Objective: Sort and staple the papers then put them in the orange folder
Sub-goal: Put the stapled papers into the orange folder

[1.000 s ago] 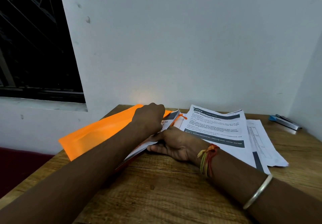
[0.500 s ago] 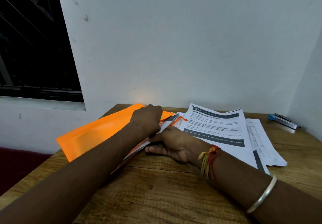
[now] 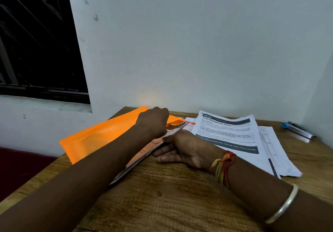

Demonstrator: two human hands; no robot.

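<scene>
Where the grained wooden table [image 3: 171, 195] lies nearest, the right hand [image 3: 182, 148] pinches the paper stack [image 3: 142, 155] lodged inside the orange folder [image 3: 100, 139]. The left hand [image 3: 153, 123] is curled over the stack, its grasp hidden. Right of the folder lie printed sheets [image 3: 228, 132], then a blue stapler [image 3: 297, 129]. Behind stands a white wall [image 3: 198, 51], with a dark barred window [image 3: 36, 42] at left.

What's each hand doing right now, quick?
Left hand: fingers curled on the paper stack in the orange folder; grip hidden, cannot tell.
Right hand: pinches the paper stack's edge, thumb on top.
</scene>
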